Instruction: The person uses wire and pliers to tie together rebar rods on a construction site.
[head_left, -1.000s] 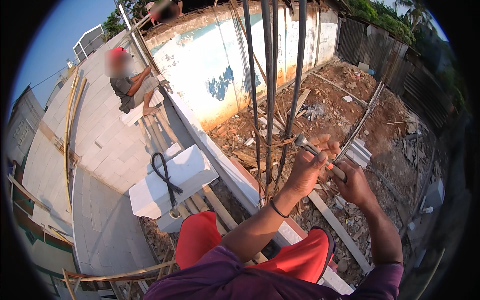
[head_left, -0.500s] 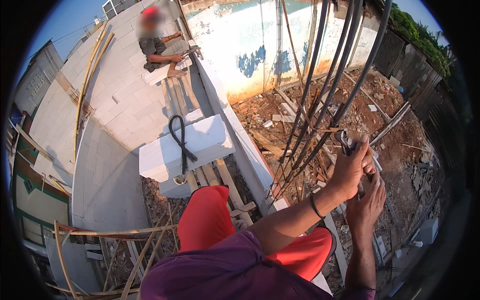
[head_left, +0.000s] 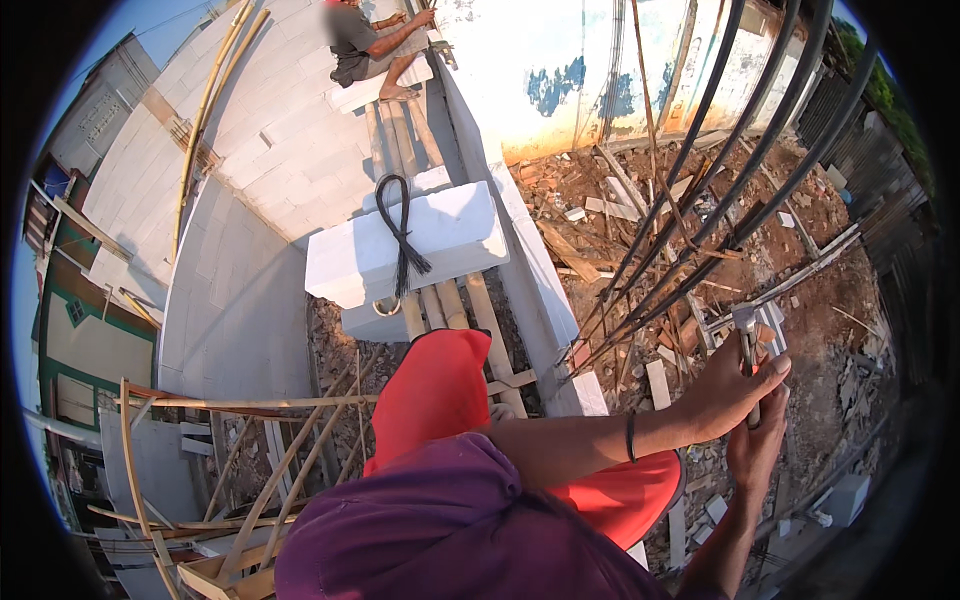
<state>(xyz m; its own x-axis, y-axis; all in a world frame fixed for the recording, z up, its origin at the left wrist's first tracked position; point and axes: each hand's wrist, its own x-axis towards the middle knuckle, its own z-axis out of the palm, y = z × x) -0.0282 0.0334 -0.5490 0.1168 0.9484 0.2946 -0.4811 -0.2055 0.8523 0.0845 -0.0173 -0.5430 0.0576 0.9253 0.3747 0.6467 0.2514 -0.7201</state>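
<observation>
Out to the right, past the wall edge, both of my hands are together on metal pincers [head_left: 746, 322], jaws pointing up and away from me. My left hand [head_left: 735, 390], with a dark band at its wrist, is closed around the upper handles. Just below it, my right hand [head_left: 757, 440] is closed at the lower handle ends, its fingers partly hidden. Several thick dark steel bars [head_left: 745, 165] slant up beyond the hands, crossed by a short tie [head_left: 715, 252]. The pincers are apart from the bars.
A looped bundle of black wire [head_left: 402, 235] lies on a white block [head_left: 335, 265], which rests on bamboo poles [head_left: 450, 303]. Farther off, another person [head_left: 370, 45] sits by the block wall's edge [head_left: 515, 230]. Rubble [head_left: 600, 165] covers the ground below on the right.
My hands and the pincers have come down and back from the bars' tie. The pincers have turned more upright. The whole view has shifted, with the other person now higher in it.
</observation>
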